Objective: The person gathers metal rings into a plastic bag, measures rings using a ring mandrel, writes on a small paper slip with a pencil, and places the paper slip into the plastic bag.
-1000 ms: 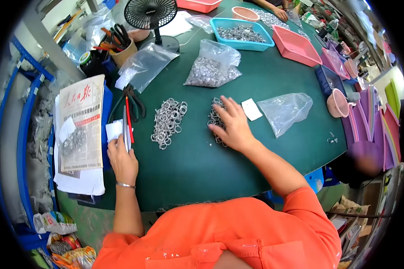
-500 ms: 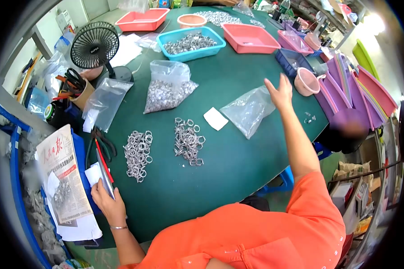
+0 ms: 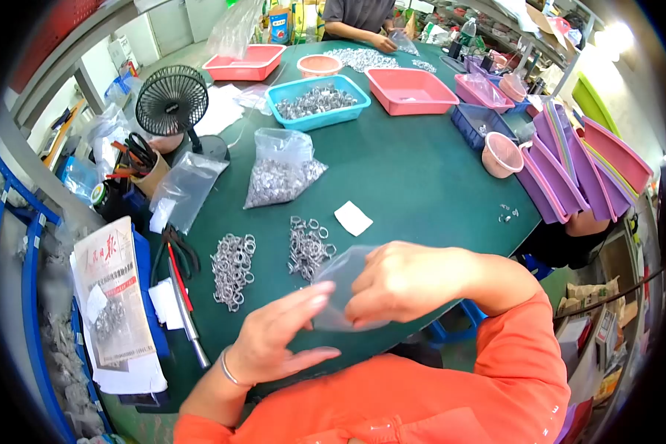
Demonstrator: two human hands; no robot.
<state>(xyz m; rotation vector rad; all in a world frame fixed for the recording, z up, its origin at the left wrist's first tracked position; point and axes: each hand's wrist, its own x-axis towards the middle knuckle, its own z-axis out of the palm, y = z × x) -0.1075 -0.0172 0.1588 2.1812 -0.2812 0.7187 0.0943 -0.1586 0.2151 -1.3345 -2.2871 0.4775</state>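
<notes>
My right hand [image 3: 411, 285] is closed on a clear plastic bag [image 3: 338, 292], held above the near edge of the green table. To its left, my left hand [image 3: 277, 337] has its thumb and fingers apart, with the fingertips beside the bag; I cannot tell whether they touch it. Beyond my hands lie two piles of small silver metal rings, a left pile [image 3: 233, 270] and a right pile [image 3: 308, 246], the latter close to the bag. A small white paper square [image 3: 354, 219] lies flat past the bag.
Farther back stand a filled clear bag [image 3: 283, 172], a blue tray [image 3: 318, 111] of metal parts and a pink tray [image 3: 411, 90]. On the left are a black fan [image 3: 172, 102], pliers [image 3: 176, 255] and a newspaper [image 3: 109, 288]. Another person's hand [image 3: 382, 43] works at the far end.
My right hand has brought the plastic bag from the table's right side in close to me. My left hand has left the paper and tools at the left and come toward the bag.
</notes>
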